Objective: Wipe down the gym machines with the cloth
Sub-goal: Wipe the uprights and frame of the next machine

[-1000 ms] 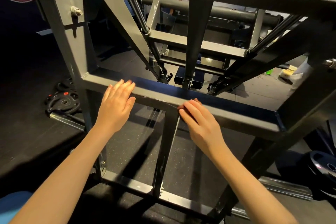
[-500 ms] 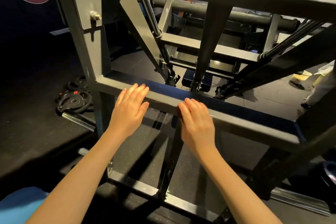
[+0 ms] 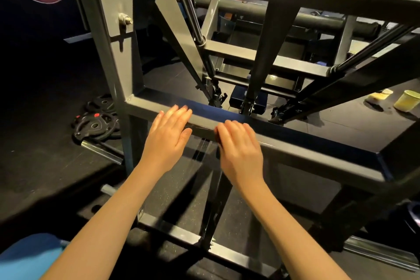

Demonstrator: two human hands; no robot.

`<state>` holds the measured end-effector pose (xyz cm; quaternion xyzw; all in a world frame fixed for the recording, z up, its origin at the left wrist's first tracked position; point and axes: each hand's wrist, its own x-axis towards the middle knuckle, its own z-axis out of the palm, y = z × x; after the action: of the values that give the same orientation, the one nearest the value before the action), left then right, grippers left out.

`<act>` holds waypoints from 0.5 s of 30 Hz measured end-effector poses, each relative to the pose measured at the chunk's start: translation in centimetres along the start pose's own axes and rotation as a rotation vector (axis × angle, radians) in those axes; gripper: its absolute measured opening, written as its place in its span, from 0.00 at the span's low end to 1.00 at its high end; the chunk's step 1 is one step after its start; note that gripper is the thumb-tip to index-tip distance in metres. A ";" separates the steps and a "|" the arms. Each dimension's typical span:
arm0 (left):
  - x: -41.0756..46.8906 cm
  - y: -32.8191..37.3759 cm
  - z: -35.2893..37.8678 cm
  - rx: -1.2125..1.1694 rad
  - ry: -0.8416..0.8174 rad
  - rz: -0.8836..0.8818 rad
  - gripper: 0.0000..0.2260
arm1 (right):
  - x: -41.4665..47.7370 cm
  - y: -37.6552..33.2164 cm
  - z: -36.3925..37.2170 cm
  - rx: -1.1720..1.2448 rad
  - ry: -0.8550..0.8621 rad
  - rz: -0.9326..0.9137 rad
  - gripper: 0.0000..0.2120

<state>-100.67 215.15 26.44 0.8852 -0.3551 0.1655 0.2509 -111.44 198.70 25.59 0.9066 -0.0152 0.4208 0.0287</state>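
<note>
Dark rubber floor — weight plates.

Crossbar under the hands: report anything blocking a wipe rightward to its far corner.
Nothing visible does. The left hand and right hand lie directly on the crossbar, whose top runs bare to the right corner. No cloth can be made out.

Place: you are standing in a gym | steel machine frame is rising before you | weight plates are lying on the floor
</note>
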 end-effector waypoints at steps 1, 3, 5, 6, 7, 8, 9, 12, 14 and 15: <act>0.1 -0.1 0.0 0.001 -0.004 0.008 0.27 | 1.0 -1.2 0.8 0.005 0.000 -0.014 0.15; 0.2 -0.4 -0.2 0.015 -0.014 0.018 0.25 | 2.1 -2.4 1.4 -0.005 0.009 -0.033 0.15; 0.2 -0.5 -0.4 0.029 -0.017 0.032 0.24 | 1.6 -1.8 0.4 -0.033 -0.002 -0.063 0.16; 0.2 -0.5 -0.5 0.028 -0.020 0.038 0.24 | 0.9 -0.9 -0.5 -0.047 0.000 -0.073 0.16; 0.2 -0.5 -0.6 0.026 -0.023 0.041 0.24 | -0.1 0.2 -1.5 -0.062 0.015 -0.068 0.15; 0.1 -0.5 -0.6 0.025 -0.023 0.038 0.24 | -1.3 1.6 -2.3 -0.083 0.040 -0.050 0.14; 0.1 -0.4 -0.6 0.021 -0.019 0.033 0.24 | -2.4 3.0 -3.0 -0.114 0.061 -0.031 0.14; -0.1 -0.2 -0.5 0.008 -0.011 0.023 0.24 | -4.1 4.8 -3.0 -0.144 0.085 0.021 0.16; 0.0 -0.3 -0.3 -0.003 -0.016 0.032 0.26 | -2.9 3.0 -1.3 -0.077 0.073 0.050 0.16; 0.1 -0.4 -0.3 -0.003 -0.017 0.033 0.27 | -2.0 1.5 -0.3 -0.057 0.055 0.041 0.16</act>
<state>-100.38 215.48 26.56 0.8801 -0.3720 0.1617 0.2467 -112.98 197.22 24.32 0.8929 -0.0451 0.4456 0.0461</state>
